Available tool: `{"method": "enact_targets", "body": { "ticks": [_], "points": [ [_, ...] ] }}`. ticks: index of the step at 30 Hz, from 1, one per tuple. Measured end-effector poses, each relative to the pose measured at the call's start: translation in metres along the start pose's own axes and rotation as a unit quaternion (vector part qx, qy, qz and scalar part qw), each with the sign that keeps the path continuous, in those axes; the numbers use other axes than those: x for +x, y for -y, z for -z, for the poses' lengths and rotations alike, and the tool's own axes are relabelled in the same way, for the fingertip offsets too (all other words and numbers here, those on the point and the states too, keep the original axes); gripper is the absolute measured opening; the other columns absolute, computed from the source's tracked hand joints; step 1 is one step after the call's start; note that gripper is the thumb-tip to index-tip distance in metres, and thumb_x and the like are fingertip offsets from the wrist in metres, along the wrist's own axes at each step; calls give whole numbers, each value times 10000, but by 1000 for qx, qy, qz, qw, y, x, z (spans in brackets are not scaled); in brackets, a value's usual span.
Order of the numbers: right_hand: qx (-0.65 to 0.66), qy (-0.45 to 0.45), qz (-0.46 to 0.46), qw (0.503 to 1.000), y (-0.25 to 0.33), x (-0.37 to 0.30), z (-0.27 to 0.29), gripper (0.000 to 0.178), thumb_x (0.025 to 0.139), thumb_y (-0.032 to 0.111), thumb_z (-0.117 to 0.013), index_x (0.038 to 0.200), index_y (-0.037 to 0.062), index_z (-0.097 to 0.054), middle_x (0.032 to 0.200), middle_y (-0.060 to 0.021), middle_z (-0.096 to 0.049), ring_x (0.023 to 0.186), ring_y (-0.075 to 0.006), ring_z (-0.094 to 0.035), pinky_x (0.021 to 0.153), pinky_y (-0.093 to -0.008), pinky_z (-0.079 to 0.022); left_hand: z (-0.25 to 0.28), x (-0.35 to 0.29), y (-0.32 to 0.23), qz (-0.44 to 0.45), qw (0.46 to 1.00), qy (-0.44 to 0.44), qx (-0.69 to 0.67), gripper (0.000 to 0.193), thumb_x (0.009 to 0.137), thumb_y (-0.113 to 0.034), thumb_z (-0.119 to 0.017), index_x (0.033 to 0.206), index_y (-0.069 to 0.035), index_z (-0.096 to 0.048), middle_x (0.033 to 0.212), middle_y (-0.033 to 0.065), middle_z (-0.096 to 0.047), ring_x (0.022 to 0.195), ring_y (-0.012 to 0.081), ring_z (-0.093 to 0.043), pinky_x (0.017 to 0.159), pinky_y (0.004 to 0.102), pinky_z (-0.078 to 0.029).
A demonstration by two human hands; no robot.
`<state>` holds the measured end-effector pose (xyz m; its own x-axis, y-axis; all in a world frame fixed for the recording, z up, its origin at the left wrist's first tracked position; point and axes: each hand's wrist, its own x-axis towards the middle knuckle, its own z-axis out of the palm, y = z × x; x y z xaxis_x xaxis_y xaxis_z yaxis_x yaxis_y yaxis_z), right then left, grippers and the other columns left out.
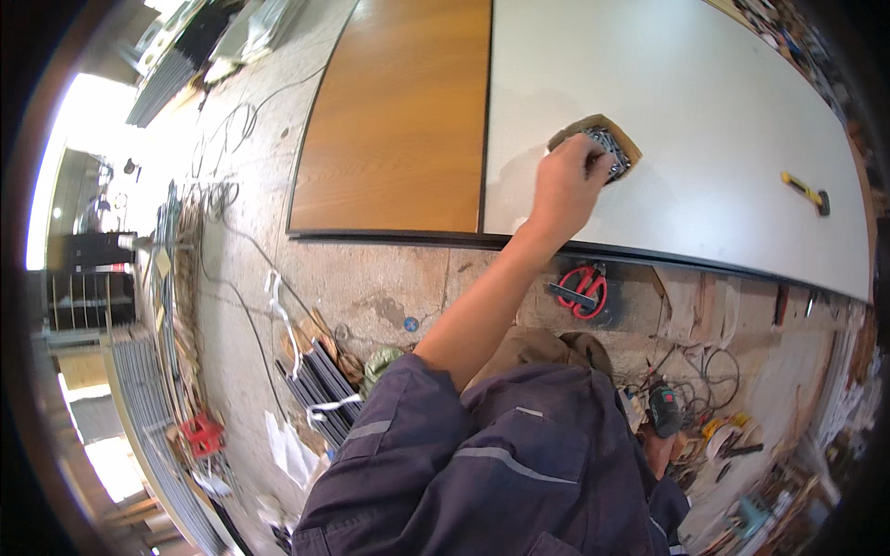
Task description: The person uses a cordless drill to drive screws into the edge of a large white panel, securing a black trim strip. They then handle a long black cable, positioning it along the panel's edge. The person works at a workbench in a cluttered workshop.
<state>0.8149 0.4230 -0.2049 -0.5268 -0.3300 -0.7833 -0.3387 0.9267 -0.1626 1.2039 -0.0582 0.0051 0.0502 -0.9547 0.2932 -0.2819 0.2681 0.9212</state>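
Observation:
On the white panel (pixel 686 111) stands a small open cardboard box (pixel 632 148) filled with loose silvery screws (pixel 607 141). My left hand (pixel 567 181) reaches over its near edge, fingers curled together against the screws. Whatever lies between those fingertips is hidden. Down at my right side, my right hand (pixel 656 452) is wrapped round a dark cordless drill (pixel 664 412), whose bit points away from me. Only part of this hand shows beside my dark work clothes.
A wood-grain panel (pixel 399 120) adjoins the white one on the left. A yellow-handled tool (pixel 802 190) lies at the right. Red-handled scissors (pixel 584 292) sit below the near edge. Dark profiles (pixel 324 394), cables (pixel 250 324) and a red object (pixel 201 434) are on the floor.

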Motion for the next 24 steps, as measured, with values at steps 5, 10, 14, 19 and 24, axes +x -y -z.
{"method": "enact_targets", "body": {
  "ticks": [5,10,14,19,24],
  "points": [
    [248,-117,161,948,67,-143,-31,410,754,167,-805,1117,23,-684,1011,-81,-695,886,-240,-633,817,-423,-509,51,-52,-10,138,970,76,-184,210,926,-114,-727,1039,45,-650,859,70,-686,782,139,-665,725,297,-551],
    [305,-99,322,891,84,-193,-76,412,786,130,-847,1163,45,-705,1052,-69,-723,957,-207,-668,835,-383,-534,83,-137,16,302,865,212,-340,334,969,-32,-634,1282,43,-548,992,79,-639,881,190,-680,823,351,-580],
    [336,-104,367,861,84,-234,-133,328,809,56,-838,1117,42,-728,1038,-78,-743,946,-223,-703,823,-392,-564,105,-171,21,381,792,277,-389,364,993,-23,-595,1349,17,-523,1053,112,-644,920,232,-686,864,389,-589],
    [449,-14,440,778,153,-299,-176,300,798,54,-849,1078,60,-740,1030,-69,-743,920,-215,-704,805,-377,-568,143,-164,17,352,757,350,-424,217,998,-38,-597,1210,-11,-565,1079,142,-663,1038,276,-695,862,384,-610],
    [467,-54,428,772,202,-338,-255,341,794,51,-852,1111,57,-726,1031,-68,-739,923,-212,-702,816,-363,-569,209,-146,36,362,713,394,-453,171,994,-45,-609,1160,-33,-572,1092,135,-669,1056,287,-698,854,366,-618]
  ]
}}
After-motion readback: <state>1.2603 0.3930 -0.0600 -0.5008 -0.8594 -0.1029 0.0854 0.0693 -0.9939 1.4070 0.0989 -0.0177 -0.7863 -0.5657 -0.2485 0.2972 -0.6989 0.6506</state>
